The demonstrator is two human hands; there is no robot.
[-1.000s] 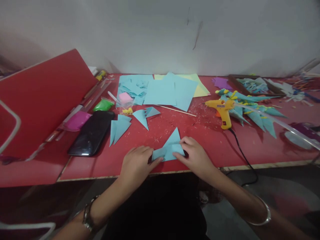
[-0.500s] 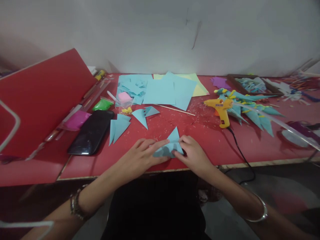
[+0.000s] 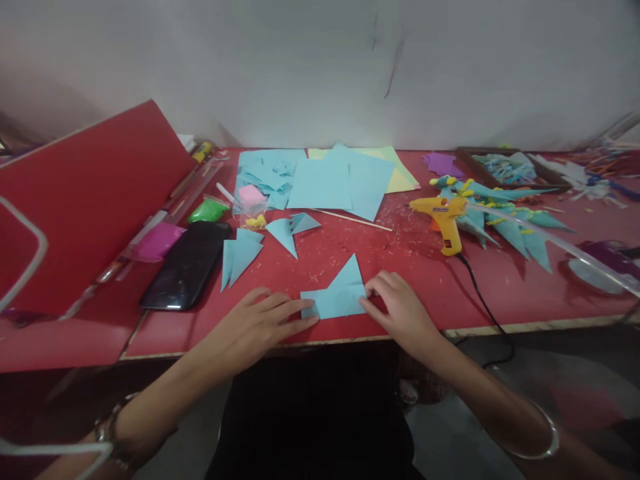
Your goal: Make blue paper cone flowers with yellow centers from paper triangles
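A light-blue sheet of paper [image 3: 340, 300], partly folded with a pointed flap rising at its top, lies flat near the table's front edge. My left hand [image 3: 265, 323] holds its left end between forefinger and thumb, the fingers fairly straight. At the right edge, my right hand [image 3: 397, 307] grips the paper between thumb and curled fingers. Beyond it lie folded blue paper triangles [image 3: 283, 237], and more blue folded pieces [image 3: 243, 253] are off to the left.
A black phone [image 3: 185, 267], a green packet [image 3: 209, 210] and a red board [image 3: 90, 200] are at left. Blue sheets [image 3: 320, 183] and a thin stick [image 3: 355, 220] lie behind. A yellow glue gun [image 3: 445, 220] with its cord stands right, before yellow-trimmed blue paper cones [image 3: 510, 233].
My left hand has slid left along the paper to its left end, uncovering the middle. My right hand has shifted slightly right, to the paper's right edge.
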